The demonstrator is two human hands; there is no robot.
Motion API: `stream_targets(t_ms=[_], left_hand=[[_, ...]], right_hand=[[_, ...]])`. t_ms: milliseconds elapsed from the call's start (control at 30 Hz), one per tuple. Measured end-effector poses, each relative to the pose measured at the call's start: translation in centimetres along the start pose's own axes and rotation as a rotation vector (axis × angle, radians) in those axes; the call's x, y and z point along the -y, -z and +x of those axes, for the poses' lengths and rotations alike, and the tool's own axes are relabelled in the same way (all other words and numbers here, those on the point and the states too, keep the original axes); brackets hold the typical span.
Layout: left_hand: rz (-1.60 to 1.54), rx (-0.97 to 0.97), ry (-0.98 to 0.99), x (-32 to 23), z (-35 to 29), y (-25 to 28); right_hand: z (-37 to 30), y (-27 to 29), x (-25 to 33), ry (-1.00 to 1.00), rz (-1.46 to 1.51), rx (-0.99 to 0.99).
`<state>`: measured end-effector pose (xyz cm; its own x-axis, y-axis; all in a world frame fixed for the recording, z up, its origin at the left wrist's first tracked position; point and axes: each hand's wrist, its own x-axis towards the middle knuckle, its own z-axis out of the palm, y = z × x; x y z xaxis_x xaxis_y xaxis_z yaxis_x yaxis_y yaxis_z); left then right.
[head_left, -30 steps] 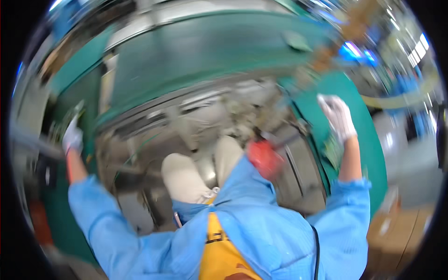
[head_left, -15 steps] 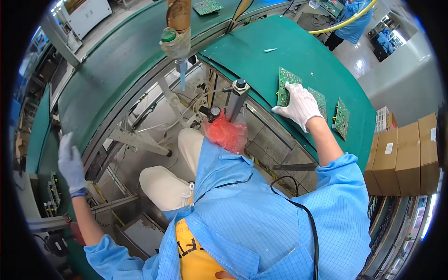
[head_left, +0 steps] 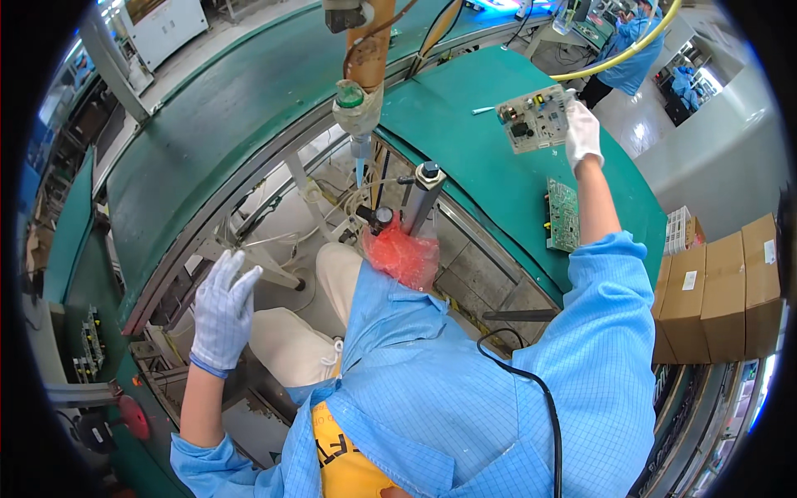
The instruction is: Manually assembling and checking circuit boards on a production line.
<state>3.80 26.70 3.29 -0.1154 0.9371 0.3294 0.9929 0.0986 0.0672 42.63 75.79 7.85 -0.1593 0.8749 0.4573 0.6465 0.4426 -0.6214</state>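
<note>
My right hand, in a white glove, grips the right edge of a circuit board above the green work table. The board's pale side with several components faces up toward me. Another circuit board lies on the table just left of my right forearm, its green side showing. My left hand, also gloved, hovers over the gap left of my knees. Its fingers are stretched and apart, with nothing in them. Ahead hangs a dispenser with a blue tapered nozzle.
A small white pen-like item lies farther back on the table. Below the nozzle stand a metal post and a red plastic bag. Cardboard boxes line the right. Another person stands beyond the table. More boards sit far left.
My right hand has lifted a board off the table and moved it away from me; its component side now shows. My left hand has swung inward to the right.
</note>
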Motion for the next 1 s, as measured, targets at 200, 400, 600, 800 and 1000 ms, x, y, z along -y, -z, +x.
stream_targets(t_ms=[200,400,600,800,1000], left_hand=[[-0.273,0.008,-0.010,-4.3,2.9,0.1],[-1.046,0.248,0.226,-11.3,8.7,0.4],[-1.827,0.263,0.443,-18.2,12.2,0.1],[-2.392,0.064,0.762,-21.1,8.4,2.9],[-2.074,-0.228,0.730,-16.8,1.2,8.1]], right_hand=[[-1.1,-0.1,3.6,-0.240,0.962,0.504],[-3.1,-0.8,7.4,-0.142,0.909,0.797],[-6.7,2.9,13.4,-0.022,0.973,1.164],[-11.6,0.6,16.0,0.781,0.545,0.998],[-7.1,0.5,17.6,0.543,-0.012,0.500]])
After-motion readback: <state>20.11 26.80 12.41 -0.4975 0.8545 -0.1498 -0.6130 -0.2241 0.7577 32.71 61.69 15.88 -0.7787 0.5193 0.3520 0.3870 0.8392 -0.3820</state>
